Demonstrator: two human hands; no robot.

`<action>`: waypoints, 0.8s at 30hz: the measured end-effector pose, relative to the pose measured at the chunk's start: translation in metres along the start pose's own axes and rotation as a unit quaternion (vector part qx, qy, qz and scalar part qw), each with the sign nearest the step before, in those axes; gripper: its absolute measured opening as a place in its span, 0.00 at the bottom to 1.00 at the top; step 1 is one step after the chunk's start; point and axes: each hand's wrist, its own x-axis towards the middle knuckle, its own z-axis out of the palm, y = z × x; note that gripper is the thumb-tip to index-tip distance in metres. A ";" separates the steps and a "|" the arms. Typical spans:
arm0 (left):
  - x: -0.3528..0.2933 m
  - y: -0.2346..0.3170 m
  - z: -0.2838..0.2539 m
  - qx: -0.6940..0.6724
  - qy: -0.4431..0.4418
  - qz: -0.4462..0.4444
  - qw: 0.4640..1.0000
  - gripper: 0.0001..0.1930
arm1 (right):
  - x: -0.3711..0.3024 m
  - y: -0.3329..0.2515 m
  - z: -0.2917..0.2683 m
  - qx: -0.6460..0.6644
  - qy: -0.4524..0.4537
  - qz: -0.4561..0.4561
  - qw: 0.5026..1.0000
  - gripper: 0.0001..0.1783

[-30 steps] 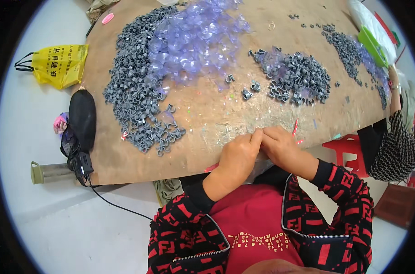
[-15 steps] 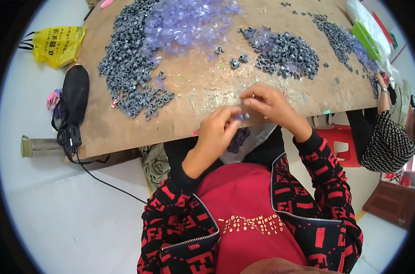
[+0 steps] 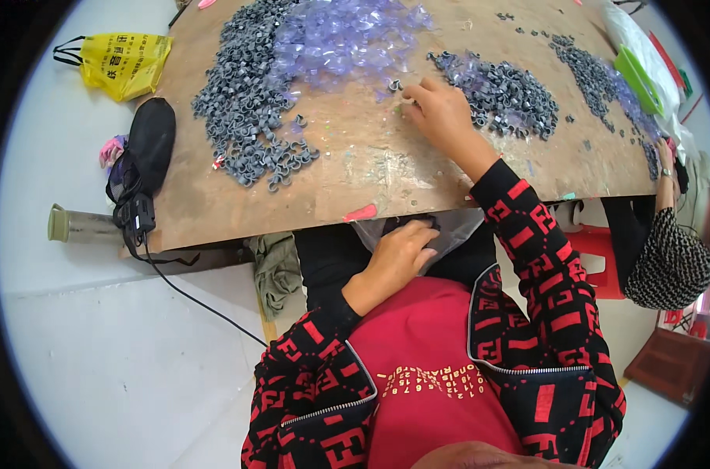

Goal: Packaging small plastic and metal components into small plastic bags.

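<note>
My right hand is over the table, fingers bent and thumb apart from them, with nothing visible between. Its fingertips are nearest a loose grey plastic clip, and a pile of grey clips mixed with clear purplish pieces lies just right of it. Below the table's front edge, my left hand hovers at the mouth of a clear plastic bag on my lap. Its thumb and fingers look parted; dark contents in the bag are mostly hidden behind it.
Left on the wooden table lie a large heap of grey clips and translucent purple pieces. A black pouch, cable and yellow bag are at the left edge. Another person's arm is at the far right.
My hands were together above the table edge around a small piece. Now they are apart: the right has reached forward to the clips, the left has dropped to the bag.
</note>
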 end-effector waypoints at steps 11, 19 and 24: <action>0.057 0.012 -0.068 -0.054 0.088 -0.012 0.995 0.12 | -0.026 0.021 -0.014 0.244 -0.046 0.154 0.956 0.18; 0.155 -0.065 -0.087 0.236 0.237 0.036 0.942 0.12 | -0.039 0.007 -0.020 0.149 -0.012 0.069 0.986 0.13; 0.161 -0.076 -0.084 0.256 0.189 0.021 0.948 0.08 | -0.041 0.009 -0.035 0.060 -0.004 0.012 0.998 0.10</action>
